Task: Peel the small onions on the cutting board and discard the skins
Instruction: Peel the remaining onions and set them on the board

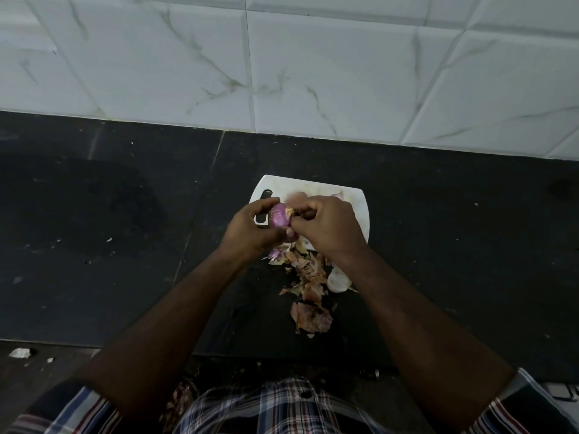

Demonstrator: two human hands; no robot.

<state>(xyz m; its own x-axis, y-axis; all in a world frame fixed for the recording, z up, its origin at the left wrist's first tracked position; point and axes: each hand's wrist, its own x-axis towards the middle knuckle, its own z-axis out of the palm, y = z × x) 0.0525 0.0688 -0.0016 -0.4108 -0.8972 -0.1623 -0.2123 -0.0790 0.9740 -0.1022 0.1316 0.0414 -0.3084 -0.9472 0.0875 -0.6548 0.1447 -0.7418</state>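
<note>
Centrally in the frame, we held a small purple onion point(279, 216) above the white cutting board point(360, 211). Our left hand point(250, 230) gripped it, fingers curled around it, while our right hand point(329, 227) pinched a bit of papery skin at its top. Below the hands, toward the lower middle, a heap of peeled skins point(308, 283) lay spread over the board's near edge and the dark counter point(109, 214), not yet discarded. Something pale pink showed on the board behind our hands, too blurred to identify. We judged the peeling well underway.
</note>
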